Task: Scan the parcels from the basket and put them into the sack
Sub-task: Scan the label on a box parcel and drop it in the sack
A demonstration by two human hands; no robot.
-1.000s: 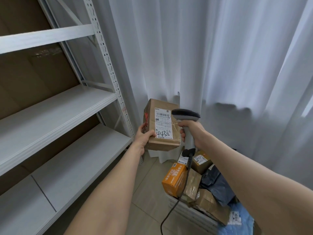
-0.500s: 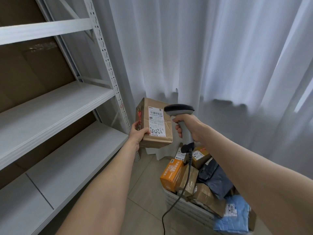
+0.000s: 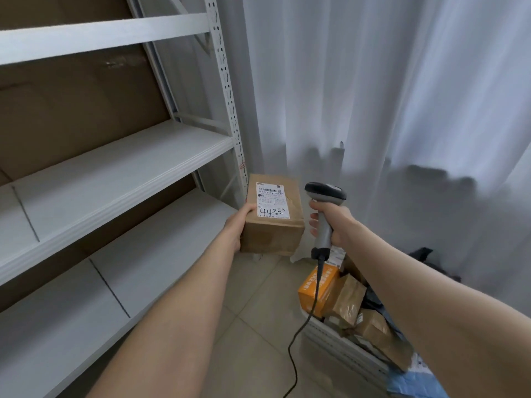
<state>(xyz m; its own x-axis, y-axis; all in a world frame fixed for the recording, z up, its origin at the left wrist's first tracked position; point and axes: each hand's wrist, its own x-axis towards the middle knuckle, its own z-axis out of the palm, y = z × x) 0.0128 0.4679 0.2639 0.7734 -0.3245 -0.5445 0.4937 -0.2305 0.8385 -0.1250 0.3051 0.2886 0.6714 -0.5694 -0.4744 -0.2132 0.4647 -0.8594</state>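
- The left hand (image 3: 238,226) grasps the brown parcel (image 3: 273,231), label up, near the metal shelving (image 3: 115,173) on the left.
- The right hand (image 3: 334,222) is wrapped round the scanner (image 3: 324,196) just right of the parcel.
- The basket (image 3: 344,349) of parcels sits low on the right, partly hidden by the right forearm.
- The label's small print is unreadable.

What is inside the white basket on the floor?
Parcels fill the basket: an orange box, brown parcels and a dark bag. The right forearm covers part of it, and the lower layers are hidden under the top parcels.
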